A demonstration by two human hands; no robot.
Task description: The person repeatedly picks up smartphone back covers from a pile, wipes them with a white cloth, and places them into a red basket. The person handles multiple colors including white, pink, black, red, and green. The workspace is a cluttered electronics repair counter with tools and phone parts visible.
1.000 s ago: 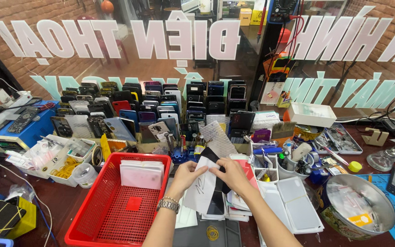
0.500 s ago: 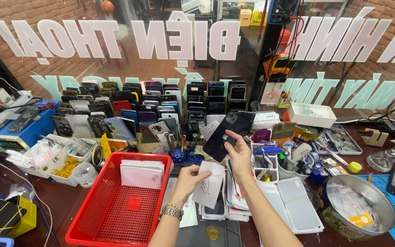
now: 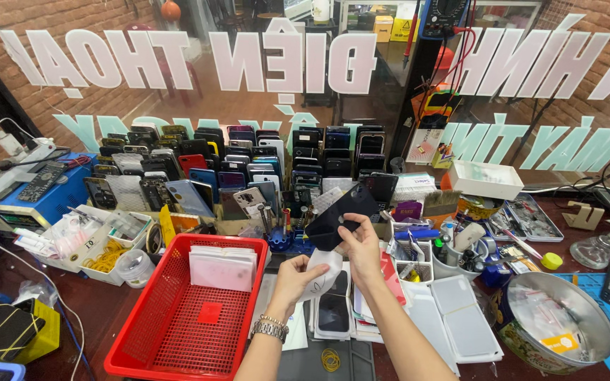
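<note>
Right hand grip clenched on a black phone back panel, held tilted above the worktop, just right of the red basket and up past its far rim. Left hand grip pinches a white protective sleeve just under the panel, also right of the basket; metal watch on that wrist. Inside the basket: 1 stack of white cards at the far end. Rows of phones stand beyond the basket.
</note>
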